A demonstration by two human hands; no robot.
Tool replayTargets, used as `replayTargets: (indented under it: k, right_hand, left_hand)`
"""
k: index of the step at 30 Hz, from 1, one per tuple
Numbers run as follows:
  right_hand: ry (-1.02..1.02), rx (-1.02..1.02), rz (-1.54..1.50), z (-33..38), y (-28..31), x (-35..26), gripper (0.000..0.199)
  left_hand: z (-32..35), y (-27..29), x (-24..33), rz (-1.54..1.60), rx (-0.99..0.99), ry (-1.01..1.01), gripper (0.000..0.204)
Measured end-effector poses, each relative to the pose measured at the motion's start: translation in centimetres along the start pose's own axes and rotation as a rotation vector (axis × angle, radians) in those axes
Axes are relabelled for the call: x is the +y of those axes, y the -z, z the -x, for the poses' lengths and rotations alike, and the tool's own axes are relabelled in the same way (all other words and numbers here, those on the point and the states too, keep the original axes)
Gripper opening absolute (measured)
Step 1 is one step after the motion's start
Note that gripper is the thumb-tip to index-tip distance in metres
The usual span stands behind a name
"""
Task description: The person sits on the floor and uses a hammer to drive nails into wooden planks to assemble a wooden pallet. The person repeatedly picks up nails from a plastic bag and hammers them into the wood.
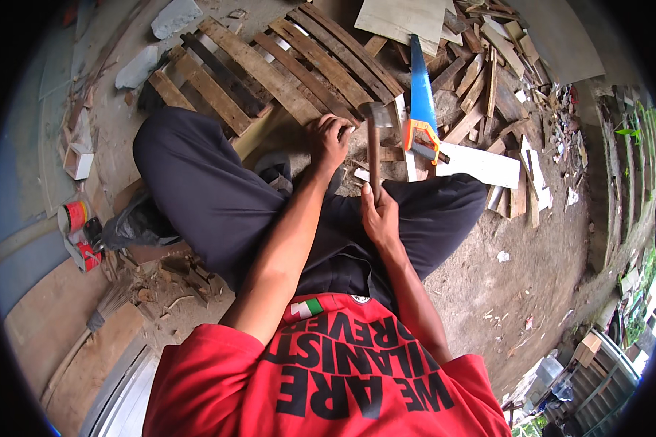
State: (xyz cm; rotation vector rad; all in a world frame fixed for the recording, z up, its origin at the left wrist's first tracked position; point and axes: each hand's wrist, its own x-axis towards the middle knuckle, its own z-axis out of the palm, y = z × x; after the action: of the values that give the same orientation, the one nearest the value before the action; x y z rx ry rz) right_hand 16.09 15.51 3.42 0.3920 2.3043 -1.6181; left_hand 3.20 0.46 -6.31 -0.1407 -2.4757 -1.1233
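Red T-shirt (324,368) nearest, hammer (374,149) and slatted wooden pallet (259,69) beyond

The right hand (380,215) wraps its fingers low around the hammer's handle, likely for leverage. The left hand (328,138) rests curled fingers at the pallet's near end, probably steadying it; whether they pinch anything, I cannot tell. Lying just beyond the knees (169,138), the pallet looks weathered, its gapped slats unevenly brown, one nearly black.

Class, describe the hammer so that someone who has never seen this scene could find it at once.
Start at the row of wooden slats near the top, then go to its lower right corner. Just left of the saw, the person's right hand grips the hammer. Its plain brown handle and dull metal head set it apart from the blue-bladed saw.
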Motion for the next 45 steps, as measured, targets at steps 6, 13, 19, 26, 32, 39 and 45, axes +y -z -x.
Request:
replayTargets:
  k: [6,13,19,26,32,39,45]
  right_hand:
    - [0.338,0.194,0.295,-3.3,4.2,-3.7,0.032]
    - [0.288,0.023,0.495,-4.1,5.5,0.5,0.031]
    - [0.300,-0.023,0.554,-4.8,5.9,0.6,0.032]
    - [0.294,-0.011,0.519,-5.2,5.6,0.8,0.033]
    - [0.321,-0.015,0.531,-5.8,5.3,0.6,0.031]
    - [0.310,0.007,0.518,-4.9,5.0,1.2,0.032]
    - [0.322,-0.003,0.513,-5.1,5.0,1.7,0.032]
  left_hand:
    - [0.0,0.1,0.5,-0.033,0.037,-0.037,0.011]
    - [0.2,0.2,0.4,-0.012,0.069,-0.069,0.014]
    - [0.3,0.1,0.7,-0.074,0.048,-0.036,0.021]
    - [0.0,0.5,0.8,-0.007,0.001,-0.023,0.015]
    - [0.1,0.4,0.1,-0.047,0.022,-0.055,0.021]
    - [0.2,0.6,0.3,-0.039,0.013,-0.057,0.020]
    - [0.2,0.6,0.4,-0.031,0.041,-0.070,0.020]
